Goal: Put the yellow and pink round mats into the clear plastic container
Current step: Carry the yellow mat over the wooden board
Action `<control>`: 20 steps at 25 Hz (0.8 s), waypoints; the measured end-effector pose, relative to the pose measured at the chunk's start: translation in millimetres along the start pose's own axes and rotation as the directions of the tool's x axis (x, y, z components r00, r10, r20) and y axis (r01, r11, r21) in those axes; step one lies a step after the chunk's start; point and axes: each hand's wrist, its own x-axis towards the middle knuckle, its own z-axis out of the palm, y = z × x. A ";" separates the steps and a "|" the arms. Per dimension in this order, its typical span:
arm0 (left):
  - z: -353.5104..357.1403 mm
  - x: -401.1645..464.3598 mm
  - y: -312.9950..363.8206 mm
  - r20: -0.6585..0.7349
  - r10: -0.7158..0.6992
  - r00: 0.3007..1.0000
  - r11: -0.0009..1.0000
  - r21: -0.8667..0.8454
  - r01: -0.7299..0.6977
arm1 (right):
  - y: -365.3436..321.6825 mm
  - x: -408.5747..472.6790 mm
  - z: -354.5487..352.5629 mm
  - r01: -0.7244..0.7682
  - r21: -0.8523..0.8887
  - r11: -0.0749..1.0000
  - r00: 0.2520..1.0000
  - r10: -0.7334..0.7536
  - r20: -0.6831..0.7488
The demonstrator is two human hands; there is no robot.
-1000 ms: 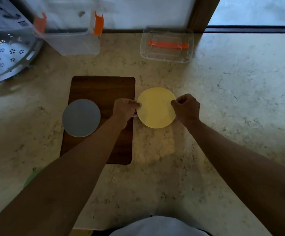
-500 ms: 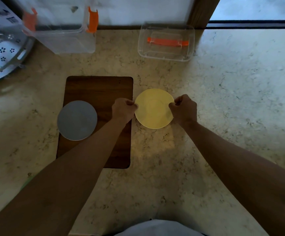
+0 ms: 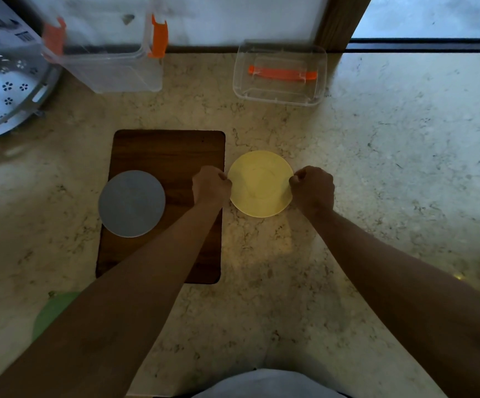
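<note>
Yellow mat on table, pinched at opposite edges: left hand closed on left rim, right hand on right rim. Clear container far ahead-left of hands.

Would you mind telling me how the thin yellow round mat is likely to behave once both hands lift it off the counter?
The thin yellow round mat will probably flop: faint creases cross its surface between the left hand and right hand pinching opposite edges. It looks sheet-thin, so likely light. Lying flat on the marble counter, it seems unlikely to roll.
</note>
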 end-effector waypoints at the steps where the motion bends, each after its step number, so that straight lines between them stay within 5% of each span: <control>1: 0.4 0.3 1.4 0.005 -0.009 1.000 1.000 -0.006 0.009 | -1.6 -0.1 -0.6 -0.019 0.004 1.000 1.000 0.019 0.003; 11: 5.9 7.8 14.8 0.056 -0.167 0.984 0.980 -0.100 0.172 | -12.2 5.8 -4.9 -0.171 0.054 0.984 0.977 0.163 0.141; 20: 0.0 -30.8 32.5 0.056 -0.223 0.973 0.939 -0.258 0.229 | -11.8 -19.8 -24.3 -0.065 0.114 0.991 0.996 0.057 0.073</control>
